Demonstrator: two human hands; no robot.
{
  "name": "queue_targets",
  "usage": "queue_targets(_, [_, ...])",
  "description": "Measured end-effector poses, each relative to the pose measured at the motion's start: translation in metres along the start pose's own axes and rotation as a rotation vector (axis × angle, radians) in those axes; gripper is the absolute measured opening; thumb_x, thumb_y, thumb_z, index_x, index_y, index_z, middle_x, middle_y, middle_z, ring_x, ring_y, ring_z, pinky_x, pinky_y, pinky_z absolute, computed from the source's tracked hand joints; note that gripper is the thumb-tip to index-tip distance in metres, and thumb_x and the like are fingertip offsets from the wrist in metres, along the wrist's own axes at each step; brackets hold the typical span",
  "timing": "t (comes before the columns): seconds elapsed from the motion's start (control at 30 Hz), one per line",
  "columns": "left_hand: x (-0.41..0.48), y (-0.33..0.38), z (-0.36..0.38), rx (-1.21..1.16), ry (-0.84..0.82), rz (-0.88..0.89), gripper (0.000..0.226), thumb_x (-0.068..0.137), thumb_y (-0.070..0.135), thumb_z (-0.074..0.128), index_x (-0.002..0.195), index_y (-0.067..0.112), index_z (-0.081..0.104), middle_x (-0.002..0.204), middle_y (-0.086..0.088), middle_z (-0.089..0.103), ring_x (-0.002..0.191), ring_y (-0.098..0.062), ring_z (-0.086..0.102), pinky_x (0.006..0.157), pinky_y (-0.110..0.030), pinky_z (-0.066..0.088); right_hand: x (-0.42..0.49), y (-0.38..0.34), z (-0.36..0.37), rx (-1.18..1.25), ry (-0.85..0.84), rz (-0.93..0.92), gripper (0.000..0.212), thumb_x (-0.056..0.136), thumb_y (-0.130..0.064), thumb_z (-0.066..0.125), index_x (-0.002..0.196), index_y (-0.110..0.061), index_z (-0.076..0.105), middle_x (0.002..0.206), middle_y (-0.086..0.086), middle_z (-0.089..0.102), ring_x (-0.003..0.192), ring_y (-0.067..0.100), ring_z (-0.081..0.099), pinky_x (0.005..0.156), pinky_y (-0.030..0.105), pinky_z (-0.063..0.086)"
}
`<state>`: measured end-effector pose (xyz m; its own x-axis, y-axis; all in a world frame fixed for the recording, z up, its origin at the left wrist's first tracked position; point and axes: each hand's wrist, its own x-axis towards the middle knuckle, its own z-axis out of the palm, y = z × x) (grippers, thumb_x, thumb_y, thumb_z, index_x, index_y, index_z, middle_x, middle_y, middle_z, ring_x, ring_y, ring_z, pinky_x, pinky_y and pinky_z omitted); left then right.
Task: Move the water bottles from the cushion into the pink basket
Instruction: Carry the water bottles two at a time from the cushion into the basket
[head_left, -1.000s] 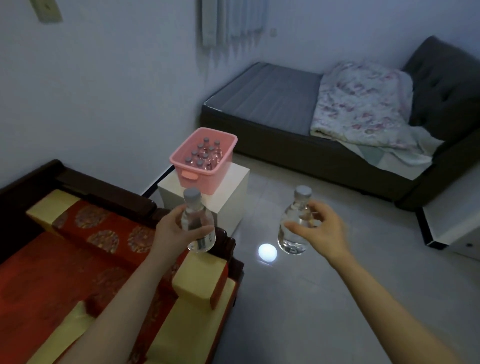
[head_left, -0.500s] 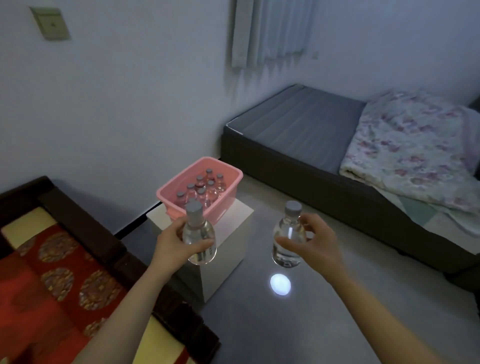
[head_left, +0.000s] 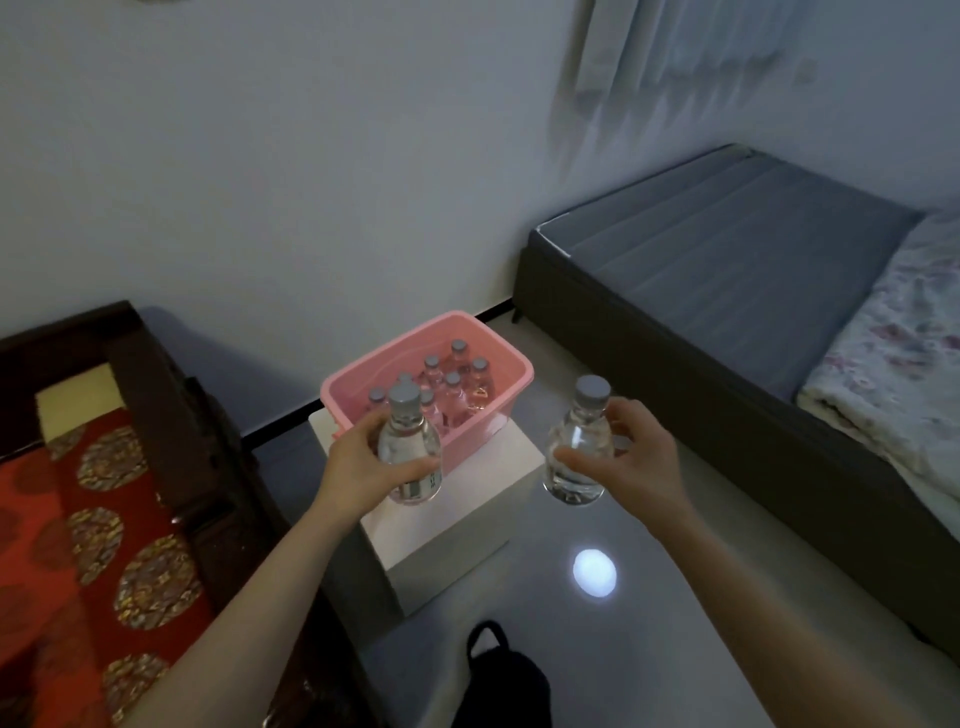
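Observation:
My left hand (head_left: 358, 467) grips a clear water bottle (head_left: 408, 447) with a grey cap, held upright just in front of the pink basket (head_left: 511, 387). My right hand (head_left: 631, 460) holds a second clear bottle (head_left: 576, 441), also upright, to the right of the basket and above the floor. The basket stands on a white block (head_left: 467, 509) and holds several capped bottles (head_left: 452, 384) standing upright. The red patterned cushion (head_left: 93, 519) lies on the dark wooden bench at the left.
A dark bed frame with a grey mattress (head_left: 727, 270) and a floral blanket (head_left: 904, 364) fills the right side. The bench's dark wooden arm (head_left: 192, 447) runs between the cushion and the block. A black bag (head_left: 498, 680) lies on the glossy floor near my feet.
I have stepped closer to the basket, which now looks larger and nearer. Both hands, each still holding its bottle, have come up close to the basket's front.

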<state>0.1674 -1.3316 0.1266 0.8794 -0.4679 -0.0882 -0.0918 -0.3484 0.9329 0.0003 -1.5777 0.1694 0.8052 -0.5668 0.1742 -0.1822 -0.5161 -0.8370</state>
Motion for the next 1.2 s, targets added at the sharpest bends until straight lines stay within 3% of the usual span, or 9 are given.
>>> queue_targets(0.2, [0.076,-0.011,0.022,-0.007,0.062,-0.056,0.067,0.054,0.03,0.09,0.113,0.026,0.058,0.105,0.009,0.068,0.093,-0.007,0.066,0.082,-0.03,0.053,0.104,0.028,0.019,0.005,-0.091,-0.02,0.048,0.059,-0.031,0.085,0.091,-0.046,0.053,0.099,-0.002,0.06,0.093,0.015,0.061,0.083,0.044,0.055])
queue_targets(0.37, [0.126,-0.016,0.035,0.001,0.106,-0.098,0.063,0.055,0.025,0.09,0.101,0.042,0.05,0.097,0.023,0.061,0.089,0.004,0.059,0.074,-0.016,0.044,0.179,0.051,0.046,0.029,-0.19,-0.007,0.046,0.061,-0.022,0.086,0.095,-0.033,0.057,0.101,0.004,0.062,0.095,0.021,0.063,0.084,0.049,0.055])
queue_targets(0.43, [0.139,-0.02,0.039,0.002,0.121,-0.126,0.063,0.055,0.022,0.091,0.098,0.044,0.05,0.097,0.022,0.061,0.088,0.005,0.06,0.073,-0.015,0.046,0.197,0.062,0.06,0.044,-0.201,0.036,0.047,0.06,-0.02,0.087,0.097,-0.028,0.059,0.102,0.001,0.064,0.094,0.018,0.064,0.082,0.042,0.056])
queue_targets(0.57, [0.166,-0.034,0.05,-0.049,0.105,-0.178,0.068,0.058,0.021,0.09,0.113,0.031,0.051,0.107,0.015,0.065,0.095,-0.005,0.065,0.083,-0.029,0.053,0.234,0.08,0.089,0.044,-0.305,0.059,0.051,0.062,-0.022,0.086,0.104,-0.029,0.058,0.102,-0.012,0.061,0.091,0.0,0.06,0.072,0.015,0.048])
queue_targets(0.67, [0.176,-0.045,0.064,-0.106,0.115,-0.216,0.07,0.063,0.019,0.087,0.119,0.03,0.047,0.111,0.02,0.063,0.1,0.001,0.063,0.086,-0.027,0.054,0.255,0.093,0.112,0.026,-0.39,0.032,0.049,0.061,-0.023,0.086,0.101,-0.029,0.059,0.1,-0.011,0.06,0.089,0.0,0.06,0.067,0.009,0.046])
queue_targets(0.8, [0.188,-0.06,0.08,-0.143,0.161,-0.283,0.091,0.064,0.018,0.087,0.14,0.024,0.038,0.135,0.01,0.055,0.124,-0.007,0.052,0.104,-0.032,0.045,0.28,0.11,0.139,0.002,-0.517,0.021,0.051,0.056,-0.024,0.088,0.096,-0.037,0.059,0.102,-0.005,0.063,0.091,0.008,0.063,0.074,0.026,0.055])
queue_targets(0.9, [0.196,-0.068,0.091,-0.151,0.178,-0.33,0.088,0.063,0.02,0.088,0.135,0.034,0.04,0.128,0.019,0.056,0.122,-0.006,0.053,0.105,-0.034,0.044,0.292,0.128,0.158,0.022,-0.616,0.048,0.053,0.053,-0.021,0.088,0.1,-0.026,0.063,0.103,0.002,0.065,0.094,0.021,0.064,0.079,0.048,0.055])
queue_targets(1.03, [0.217,-0.08,0.106,-0.126,0.217,-0.373,0.078,0.065,0.018,0.088,0.131,0.016,0.047,0.129,0.002,0.059,0.121,-0.018,0.055,0.104,-0.047,0.043,0.309,0.156,0.182,-0.05,-0.695,0.038,0.051,0.051,-0.028,0.086,0.095,-0.027,0.061,0.099,-0.001,0.065,0.092,0.019,0.063,0.078,0.047,0.053])
queue_targets(1.2, [0.236,-0.083,0.124,-0.124,0.262,-0.418,0.078,0.069,0.023,0.084,0.136,0.011,0.045,0.135,-0.001,0.056,0.127,-0.015,0.05,0.107,-0.036,0.041,0.32,0.177,0.201,-0.173,-0.748,-0.012,0.045,0.055,-0.031,0.086,0.09,-0.024,0.06,0.09,-0.003,0.065,0.083,0.017,0.061,0.072,0.04,0.053])
